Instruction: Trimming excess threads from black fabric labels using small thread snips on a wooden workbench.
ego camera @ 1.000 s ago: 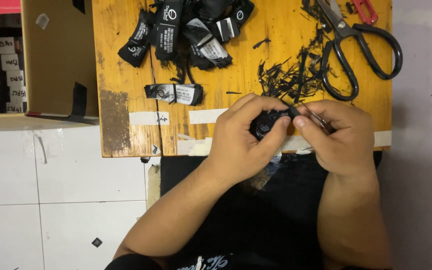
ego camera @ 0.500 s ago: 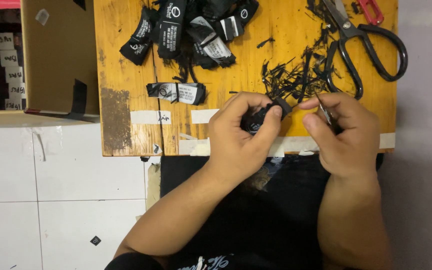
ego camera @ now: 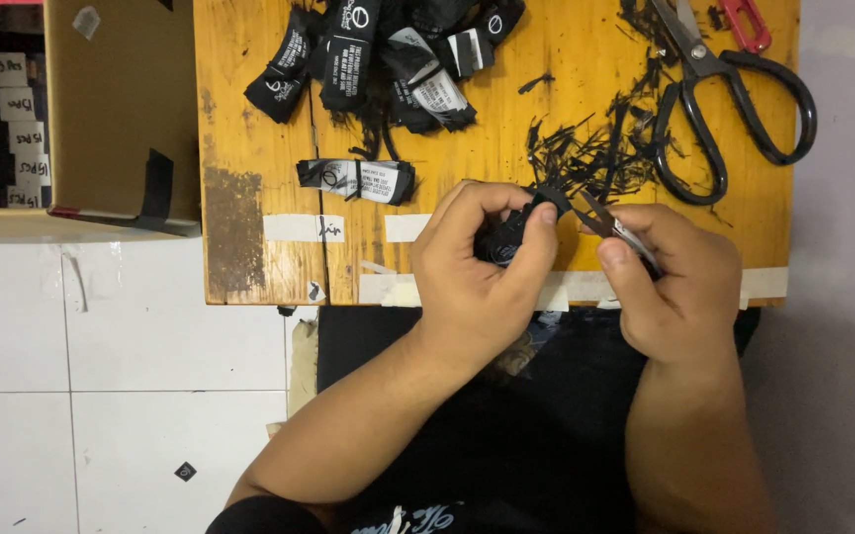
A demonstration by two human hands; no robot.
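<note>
Wooden board (ego camera: 249,119), orange-brown, worn, with strips of pale tape along its near edge, set over a white tiled floor (ego camera: 101,346).

Small black fabric piece (ego camera: 506,235): pinched in the left hand (ego camera: 477,277), above the near edge of the board, roughly at its middle. Thumb and forefinger closed on it; its far tip sticks out past the fingertips.

Right hand (ego camera: 679,287): just right of the left one, closed around a small snipping tool (ego camera: 610,225). Its thin blades point left toward the tip of the fabric piece; cannot tell whether they touch it. The two hands sit close, not touching.

Just beyond the hands: a scatter of black thread and fabric trimmings (ego camera: 595,148) on the board.

Far right: large black-handled scissors (ego camera: 724,109) lying flat, blades pointing to the far edge. A red handle (ego camera: 744,25) shows beside them at the far edge, mostly cut off by the frame.

Left of the hands, well apart: one folded black label with a white printed face (ego camera: 356,180), lying alone. Farther back, a loose heap of similar black labels (ego camera: 388,54) at the far edge.

Far left, off the board: an open cardboard box (ego camera: 121,109), brown inner wall visible, black tape at its near corner. Stacked small white tags (ego camera: 12,119) show to its left.

Near side: forearms over dark clothing (ego camera: 506,445).
</note>
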